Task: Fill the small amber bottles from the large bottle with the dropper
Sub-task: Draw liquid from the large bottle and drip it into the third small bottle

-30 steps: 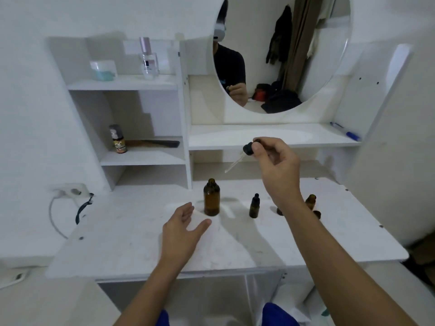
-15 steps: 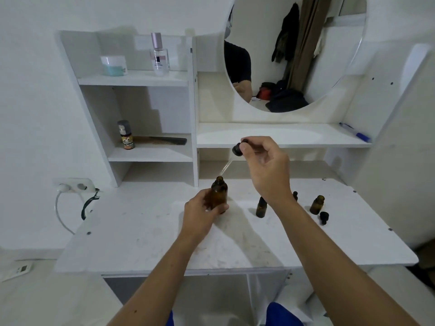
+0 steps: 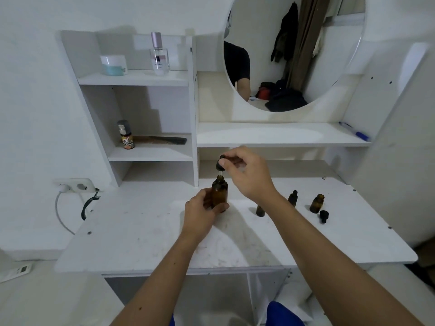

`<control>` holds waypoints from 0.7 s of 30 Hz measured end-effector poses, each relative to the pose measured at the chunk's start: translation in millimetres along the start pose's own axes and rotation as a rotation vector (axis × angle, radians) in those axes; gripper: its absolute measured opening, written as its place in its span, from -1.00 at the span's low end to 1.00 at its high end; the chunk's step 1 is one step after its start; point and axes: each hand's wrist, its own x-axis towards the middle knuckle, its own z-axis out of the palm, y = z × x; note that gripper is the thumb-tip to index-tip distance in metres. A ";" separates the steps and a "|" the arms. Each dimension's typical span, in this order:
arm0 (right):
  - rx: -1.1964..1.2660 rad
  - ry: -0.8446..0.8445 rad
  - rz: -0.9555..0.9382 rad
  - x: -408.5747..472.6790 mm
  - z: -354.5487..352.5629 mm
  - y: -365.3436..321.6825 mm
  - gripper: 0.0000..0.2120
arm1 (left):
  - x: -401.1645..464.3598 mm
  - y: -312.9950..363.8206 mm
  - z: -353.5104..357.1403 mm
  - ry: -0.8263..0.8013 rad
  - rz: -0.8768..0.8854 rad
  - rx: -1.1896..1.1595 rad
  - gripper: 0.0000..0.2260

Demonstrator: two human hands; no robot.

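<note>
On the white tabletop (image 3: 141,231), the left hand (image 3: 200,214) grips the large amber glass bottle (image 3: 219,192); the right hand (image 3: 247,176) pinches the black-bulbed dropper (image 3: 220,164) above its neck. The small amber bottles' (image 3: 316,203) labels, right, are unreadable.

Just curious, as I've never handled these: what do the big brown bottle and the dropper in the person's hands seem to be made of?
The large bottle looks like amber glass: brown, glossy, slightly see-through. The dropper seems to have a matte black bulb, probably rubber, and a clear thin tube, glass or plastic; too small to tell which.
</note>
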 end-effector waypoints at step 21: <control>-0.068 0.082 0.058 0.0 11.2 3.9 -0.95 | 3.9 -4.1 2.2 0.016 0.000 0.006 -0.53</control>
